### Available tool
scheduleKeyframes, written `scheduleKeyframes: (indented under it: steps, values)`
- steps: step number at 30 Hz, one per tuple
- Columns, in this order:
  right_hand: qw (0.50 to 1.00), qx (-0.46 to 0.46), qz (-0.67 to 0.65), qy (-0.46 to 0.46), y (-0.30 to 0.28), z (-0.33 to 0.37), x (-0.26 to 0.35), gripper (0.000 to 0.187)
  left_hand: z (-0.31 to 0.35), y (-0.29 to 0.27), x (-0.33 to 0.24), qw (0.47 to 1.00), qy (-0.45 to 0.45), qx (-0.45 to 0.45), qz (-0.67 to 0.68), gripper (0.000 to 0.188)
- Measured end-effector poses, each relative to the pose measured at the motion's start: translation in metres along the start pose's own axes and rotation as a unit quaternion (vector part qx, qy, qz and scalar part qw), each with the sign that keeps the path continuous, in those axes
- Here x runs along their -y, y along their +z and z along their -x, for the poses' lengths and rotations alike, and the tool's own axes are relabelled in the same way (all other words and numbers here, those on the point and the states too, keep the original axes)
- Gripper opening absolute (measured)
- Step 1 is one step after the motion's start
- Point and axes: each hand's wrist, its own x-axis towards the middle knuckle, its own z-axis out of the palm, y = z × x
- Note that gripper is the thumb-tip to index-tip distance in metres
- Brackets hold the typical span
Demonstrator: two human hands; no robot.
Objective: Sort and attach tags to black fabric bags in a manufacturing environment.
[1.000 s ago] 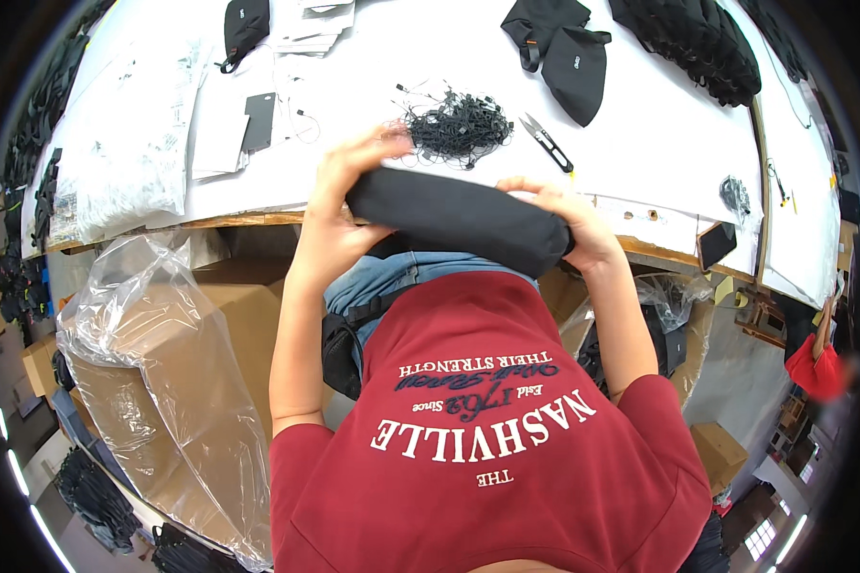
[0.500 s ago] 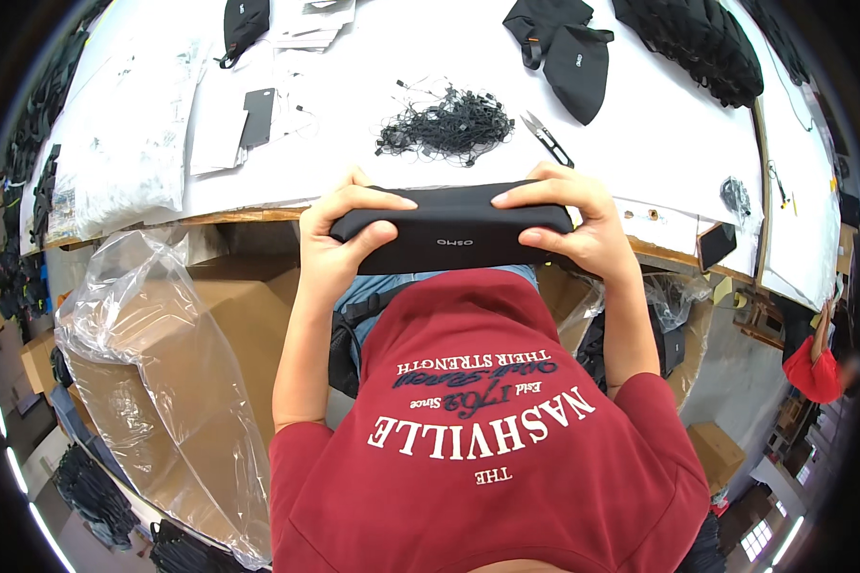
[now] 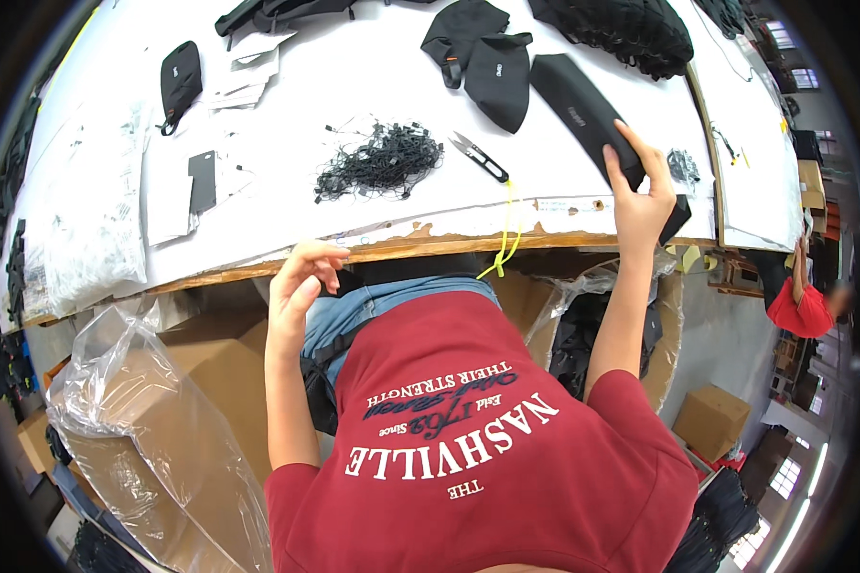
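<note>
My right hand (image 3: 643,196) is closed around the near end of a long black fabric pouch (image 3: 580,113), thumb on top of it. The pouch slants away over the right part of the table, with small pale lettering on its face. Off the table's front edge, my left hand (image 3: 301,280) holds nothing, its fingers loosely bent and the thumb apart. Between the hands lie black thread snips (image 3: 483,158) with a yellow cord and a tangled heap of black tag strings (image 3: 377,167).
Other black bags (image 3: 500,81) lie behind the snips, and a black bag pile (image 3: 621,33) sits farther back. White cards (image 3: 172,202) and clear plastic bags (image 3: 91,201) are at left. A plastic-covered carton (image 3: 153,411) stands below. Someone in red (image 3: 801,310) is far right.
My left hand has let go of the pouch and dropped to the left of the table edge. My right hand has carried the pouch forward and right over the table.
</note>
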Motion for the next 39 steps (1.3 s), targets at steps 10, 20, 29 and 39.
scheduleKeyframes:
  steps: [10, 20, 29, 39]
  values:
    - [0.978, 0.112, 0.158, 0.074, 0.038, 0.041, -0.069, 0.035, 0.016, 0.026, 0.026, 0.993, -0.112, 0.046, -0.013, 0.025]
    - [0.966, 0.123, 0.184, 0.137, 0.042, 0.032, -0.046, 0.038, -0.054, -0.012, 0.049, 0.835, -0.015, -0.263, -0.483, 0.021]
    - [0.827, 0.414, -0.297, 0.237, 0.104, 0.076, 0.058, 0.028, -0.04, 0.0, 0.027, 0.888, 0.013, -0.27, -0.372, 0.01]
    - [0.755, 0.415, -0.422, 0.283, 0.146, 0.064, 0.086, 0.028, 0.01, 0.025, 0.02, 0.973, -0.071, -0.053, -0.214, 0.013]
